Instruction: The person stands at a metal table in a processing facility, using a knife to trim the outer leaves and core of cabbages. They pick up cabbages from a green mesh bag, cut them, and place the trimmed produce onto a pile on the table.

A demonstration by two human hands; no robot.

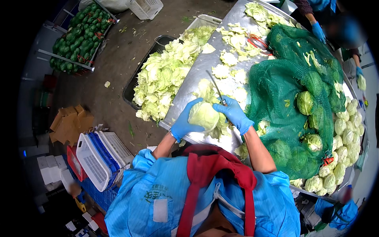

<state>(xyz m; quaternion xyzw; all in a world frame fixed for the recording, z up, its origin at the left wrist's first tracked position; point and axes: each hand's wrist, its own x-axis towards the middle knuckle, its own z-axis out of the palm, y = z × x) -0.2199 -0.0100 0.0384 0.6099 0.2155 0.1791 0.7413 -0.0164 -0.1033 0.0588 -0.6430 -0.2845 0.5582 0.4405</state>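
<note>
In a blue glove, my left hand grips the left side of a pale green cabbage head above the metal table's near edge. My right hand, gloved too, holds a knife by its handle, blade pointing up and away, while the thumb touches the cabbage. Loose outer leaves hang around the head. More cut leaves lie on the steel table. Right of my hands, green mesh bags hold whole cabbages, and one cabbage lies on the mesh.
Left of the table, a black tub is heaped with leaves. Trimmed cabbages are piled at the far right. Stacked plastic crates stand at lower left. A co-worker's gloved hand is across the table; another person is at lower right.
</note>
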